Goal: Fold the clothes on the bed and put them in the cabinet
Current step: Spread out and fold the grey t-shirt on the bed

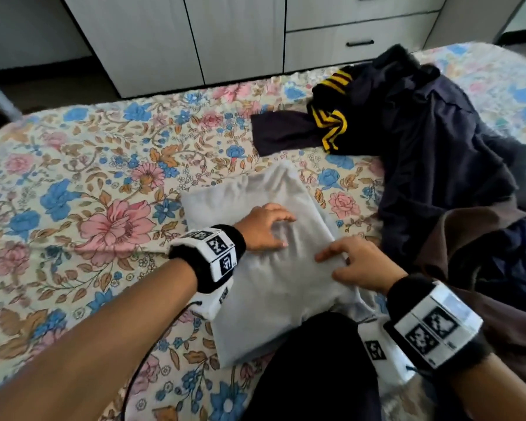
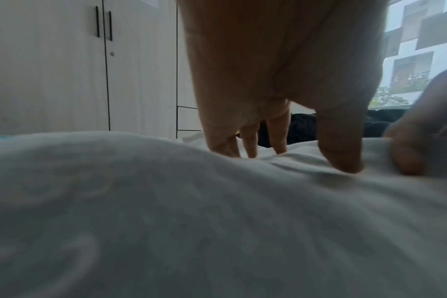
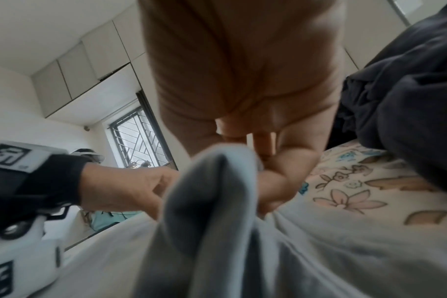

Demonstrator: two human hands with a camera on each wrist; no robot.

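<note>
A folded light grey garment (image 1: pixel 274 287) lies in the middle of the floral bed (image 1: pixel 88 177). My left hand (image 1: pixel 264 229) rests on its top with fingers spread, the fingertips (image 2: pixel 250 153) pressing the cloth (image 2: pixel 217 221). My right hand (image 1: pixel 346 262) is at the garment's right edge and pinches a raised fold of the grey cloth (image 3: pixel 212 201) between thumb and fingers (image 3: pixel 276 181). In the right wrist view my left hand (image 3: pixel 120 185) sits just beyond that fold. The two hands are close together.
A heap of dark navy clothes (image 1: pixel 422 147) with yellow-striped trim (image 1: pixel 331 123) lies at the right, a brown garment (image 1: pixel 483 268) below it. The white cabinet (image 1: pixel 225 34) with drawers (image 1: pixel 359 44) stands beyond the bed. My black-clad knee (image 1: pixel 316 369) overlaps the garment's near edge.
</note>
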